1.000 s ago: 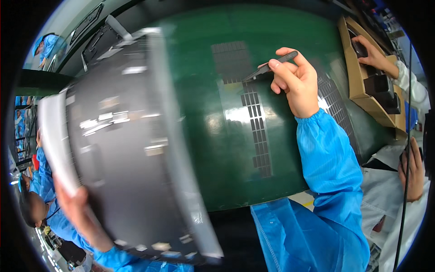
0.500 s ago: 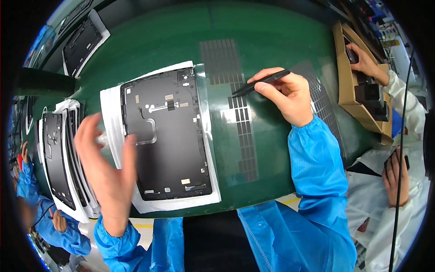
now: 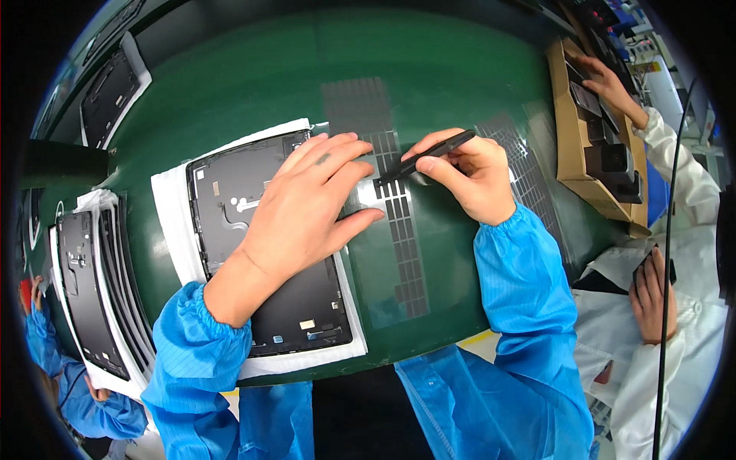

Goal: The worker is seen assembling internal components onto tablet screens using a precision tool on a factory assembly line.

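My right hand (image 3: 474, 178) is closed round black tweezers (image 3: 429, 155). Their tips rest at a clear sheet of small dark rectangular pieces (image 3: 404, 253), by a few bright rectangles on it. From the left, my left hand (image 3: 307, 203) reaches across with fingers stretched and thumb apart. Its fingertips are at the sheet's left side, close to the tweezer tips; I cannot tell whether they press on it. Beneath that hand and forearm lies a black laptop cover (image 3: 303, 295) on white foam wrap (image 3: 170, 207), its middle partly hidden.
Foam-wrapped black covers (image 3: 86, 284) stand in a stack at the left, with another cover (image 3: 111, 96) at the far left. A second gridded sheet (image 3: 529, 169) lies right of my hand. Beyond it a co-worker's hand (image 3: 613, 90) reaches into a cardboard box (image 3: 566, 146) of black parts.
My left hand has swung right from the cover's left edge to the sheet. The tweezers in my right hand have shifted slightly down and left in the picture. The whole view has shifted a little.
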